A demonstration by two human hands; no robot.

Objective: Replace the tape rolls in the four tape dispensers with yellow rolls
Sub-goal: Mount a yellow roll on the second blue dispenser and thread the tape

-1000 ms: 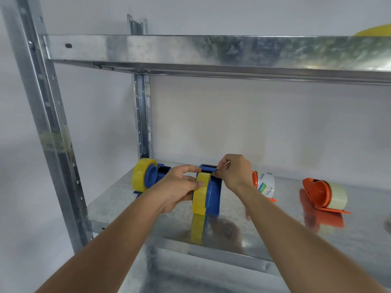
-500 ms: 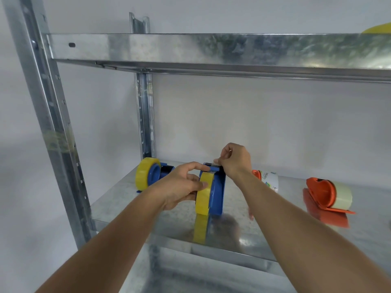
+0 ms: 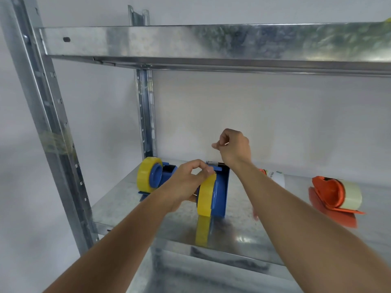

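Observation:
A blue tape dispenser [image 3: 221,193] stands upright near the middle of the metal shelf [image 3: 122,206] with a yellow roll [image 3: 206,197] on its left side. My left hand [image 3: 188,182] grips that roll, thumb on its top by the cutter. My right hand [image 3: 234,146] hovers above the dispenser, fingers curled, pinching a thin pale sliver. To the left, a second blue dispenser [image 3: 157,176] carries a yellow roll [image 3: 145,176]. At the right stands an orange dispenser [image 3: 325,191] with a pale roll [image 3: 351,196]. Another orange dispenser with a white roll [image 3: 277,178] is mostly hidden behind my right forearm.
An upper metal shelf [image 3: 211,43] overhangs the work area, with a yellow object [image 3: 388,19] just showing at its right end. A steel upright [image 3: 48,123] stands at the left front, another at the back by the wall.
My right hand has lifted from the dispenser's cutter to well above it. My left hand stays on the yellow roll. The view has moved closer.

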